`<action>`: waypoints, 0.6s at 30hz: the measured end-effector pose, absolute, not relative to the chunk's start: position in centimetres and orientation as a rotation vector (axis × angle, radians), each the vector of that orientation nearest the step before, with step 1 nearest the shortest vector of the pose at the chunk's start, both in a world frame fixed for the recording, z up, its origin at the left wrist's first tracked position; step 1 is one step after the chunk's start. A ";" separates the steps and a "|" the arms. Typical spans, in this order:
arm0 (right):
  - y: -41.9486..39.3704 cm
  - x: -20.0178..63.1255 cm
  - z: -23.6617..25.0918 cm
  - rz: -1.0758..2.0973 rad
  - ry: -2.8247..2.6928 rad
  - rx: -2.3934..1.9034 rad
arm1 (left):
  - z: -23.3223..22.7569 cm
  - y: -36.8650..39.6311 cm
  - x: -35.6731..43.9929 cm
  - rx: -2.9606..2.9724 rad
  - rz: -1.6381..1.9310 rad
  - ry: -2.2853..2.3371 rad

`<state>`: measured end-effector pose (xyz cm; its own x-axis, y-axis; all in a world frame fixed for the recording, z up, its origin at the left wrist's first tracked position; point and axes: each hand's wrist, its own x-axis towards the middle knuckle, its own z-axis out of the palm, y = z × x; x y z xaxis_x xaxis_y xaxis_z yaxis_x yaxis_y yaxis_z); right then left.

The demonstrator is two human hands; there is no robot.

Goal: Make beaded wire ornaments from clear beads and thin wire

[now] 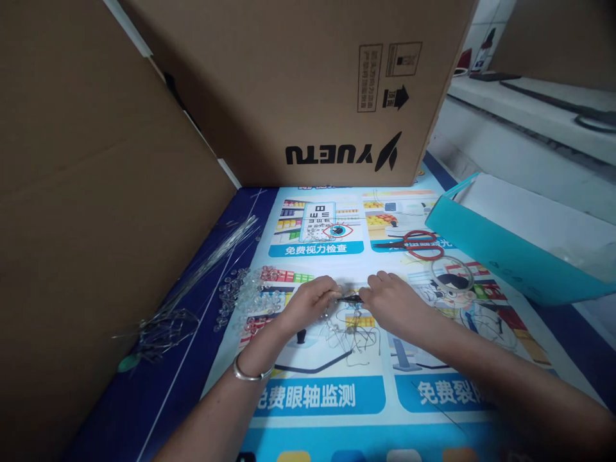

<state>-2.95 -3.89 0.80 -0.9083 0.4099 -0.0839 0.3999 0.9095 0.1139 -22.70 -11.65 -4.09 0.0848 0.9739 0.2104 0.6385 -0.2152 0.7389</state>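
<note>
My left hand [312, 300], with a silver bangle on its wrist, is closed in a pinch on a thin wire with clear beads [327, 314] hanging just below the fingers. My right hand [391, 301] is closed around dark-jawed pliers [352, 299], whose jaws point left to my left fingertips; the fist hides their handles. Under both hands lies a loose tangle of thin wires [359, 340]. Beside my left hand a pile of clear beads [248, 295] spreads over the printed sheet.
Red-handled scissors [421, 245] and a roll of clear tape [452, 274] lie beyond my right hand. A teal box [520, 250] stands at the right. Long wires [212, 263] and a wire bundle [166, 333] lie left. Cardboard walls [308, 83] enclose the back and left.
</note>
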 end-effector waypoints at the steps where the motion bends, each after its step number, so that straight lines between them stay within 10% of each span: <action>1: -3.6 -2.8 0.8 0.130 2.974 0.625 | -4.1 -11.6 -22.8 1.883 0.971 1.576; 18: -2.8 -1.9 1.7 0.168 3.054 0.603 | -3.9 -11.3 -24.3 1.728 1.047 1.239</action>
<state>-1.94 -2.75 1.74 -0.9248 0.3805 -0.0029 0.3779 0.9192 0.1105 -24.34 -11.32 -3.92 0.1954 0.9624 0.1888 0.3465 -0.2478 0.9047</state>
